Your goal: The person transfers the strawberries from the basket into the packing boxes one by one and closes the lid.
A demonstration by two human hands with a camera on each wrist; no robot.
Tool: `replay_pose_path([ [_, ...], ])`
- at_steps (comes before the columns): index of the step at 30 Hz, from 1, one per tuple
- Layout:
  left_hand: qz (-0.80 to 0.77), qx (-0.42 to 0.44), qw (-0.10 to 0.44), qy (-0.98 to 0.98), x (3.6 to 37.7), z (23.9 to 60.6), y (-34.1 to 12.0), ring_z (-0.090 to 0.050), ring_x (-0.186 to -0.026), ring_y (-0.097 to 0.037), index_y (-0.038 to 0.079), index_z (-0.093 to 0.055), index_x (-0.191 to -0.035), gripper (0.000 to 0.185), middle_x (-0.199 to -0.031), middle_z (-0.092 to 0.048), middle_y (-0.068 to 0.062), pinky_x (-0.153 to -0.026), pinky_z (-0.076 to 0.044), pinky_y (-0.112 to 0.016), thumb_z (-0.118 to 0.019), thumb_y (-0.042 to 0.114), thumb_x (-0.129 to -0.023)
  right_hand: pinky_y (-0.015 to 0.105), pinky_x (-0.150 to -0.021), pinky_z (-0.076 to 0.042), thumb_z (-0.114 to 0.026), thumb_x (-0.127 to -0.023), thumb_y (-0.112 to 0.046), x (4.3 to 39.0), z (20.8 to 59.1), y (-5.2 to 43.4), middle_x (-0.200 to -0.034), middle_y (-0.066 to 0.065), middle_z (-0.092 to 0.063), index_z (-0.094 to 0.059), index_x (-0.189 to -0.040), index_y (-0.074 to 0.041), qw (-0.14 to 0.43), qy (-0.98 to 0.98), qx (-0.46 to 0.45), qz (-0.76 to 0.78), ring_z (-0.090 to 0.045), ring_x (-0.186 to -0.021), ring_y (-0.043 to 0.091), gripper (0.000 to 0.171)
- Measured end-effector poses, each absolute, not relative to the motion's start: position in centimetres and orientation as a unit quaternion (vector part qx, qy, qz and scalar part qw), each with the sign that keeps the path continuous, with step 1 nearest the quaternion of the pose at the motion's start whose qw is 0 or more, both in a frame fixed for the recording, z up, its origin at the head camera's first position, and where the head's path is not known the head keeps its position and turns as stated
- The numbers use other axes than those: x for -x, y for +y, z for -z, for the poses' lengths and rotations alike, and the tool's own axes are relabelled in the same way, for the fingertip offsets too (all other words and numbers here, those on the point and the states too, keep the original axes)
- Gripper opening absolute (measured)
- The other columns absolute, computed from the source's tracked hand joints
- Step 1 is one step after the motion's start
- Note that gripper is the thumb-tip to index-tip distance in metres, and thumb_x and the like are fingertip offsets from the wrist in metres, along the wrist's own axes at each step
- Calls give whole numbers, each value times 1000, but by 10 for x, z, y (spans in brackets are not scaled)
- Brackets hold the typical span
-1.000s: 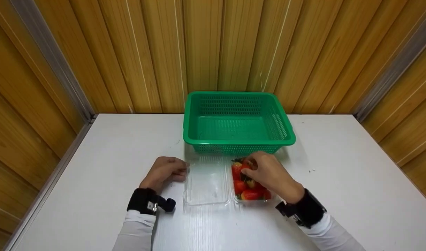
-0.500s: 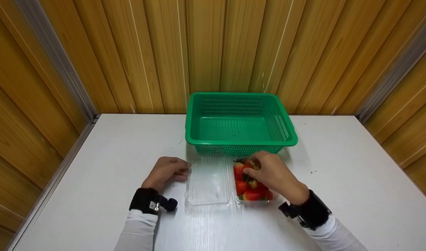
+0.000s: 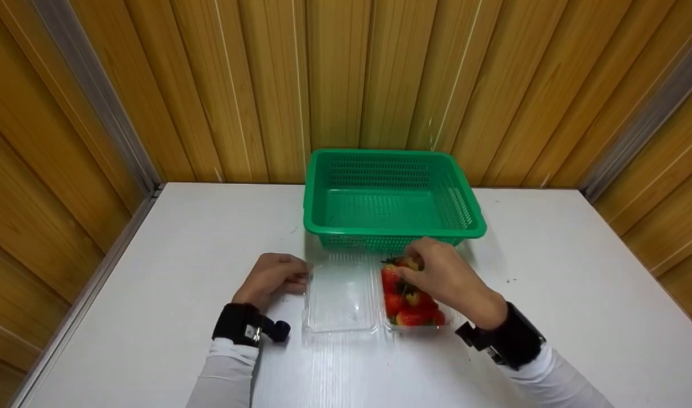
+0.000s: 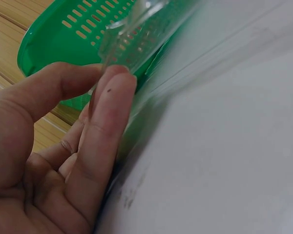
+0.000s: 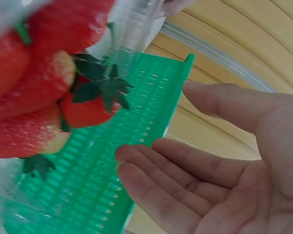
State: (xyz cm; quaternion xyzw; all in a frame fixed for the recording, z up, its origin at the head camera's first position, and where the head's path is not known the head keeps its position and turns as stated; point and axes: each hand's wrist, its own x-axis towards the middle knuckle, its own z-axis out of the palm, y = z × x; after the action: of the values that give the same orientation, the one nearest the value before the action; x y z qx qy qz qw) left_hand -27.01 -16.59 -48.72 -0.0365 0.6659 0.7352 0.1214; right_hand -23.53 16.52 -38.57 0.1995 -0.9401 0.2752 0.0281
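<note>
At frame centre, the right hand (image 3: 445, 277) hovers with loose, empty fingers over the strawberries (image 3: 408, 294) in the clear clamshell tray (image 3: 419, 326), apparently not yet pinching one. The left hand (image 3: 272, 277) presses fingertips against the clamshell's open lid (image 3: 340, 294), below the green basket (image 3: 391, 195).

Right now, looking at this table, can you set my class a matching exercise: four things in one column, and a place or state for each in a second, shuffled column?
Things:
1. basket
2. strawberries
3. lid
4. right hand

Places or states:
A. lying open and flat, touched at its edge by the left hand
B. empty, at the far side by the wall
C. packed in the clear tray
D. reaching over the fruit, nothing gripped

Pairs: 1-B, 2-C, 3-A, 4-D
</note>
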Motion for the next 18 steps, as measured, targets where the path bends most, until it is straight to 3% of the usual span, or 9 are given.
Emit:
replay_pose_path([
  [10, -731, 37, 120, 671, 269, 485, -164, -71, -70, -19, -12, -72, -102, 18, -88, -72, -17, -68, -65, -29, -77, 2, -92, 42, -82, -59, -82, -96, -15, 242, 368, 155, -100, 10, -66, -72, -120, 6, 31, -936, -217, -277, -59, -93, 27, 34],
  [18, -728, 44, 118, 674, 271, 487, -165, -72, -68, -18, -10, -73, -103, 18, -87, -73, -17, -68, -65, -30, -77, 4, -93, 48, -89, -62, -80, -97, -12, 253, 362, 148, -114, 21, -71, -71, -121, 8, 53, -926, -252, -276, -68, -102, 33, 32],
])
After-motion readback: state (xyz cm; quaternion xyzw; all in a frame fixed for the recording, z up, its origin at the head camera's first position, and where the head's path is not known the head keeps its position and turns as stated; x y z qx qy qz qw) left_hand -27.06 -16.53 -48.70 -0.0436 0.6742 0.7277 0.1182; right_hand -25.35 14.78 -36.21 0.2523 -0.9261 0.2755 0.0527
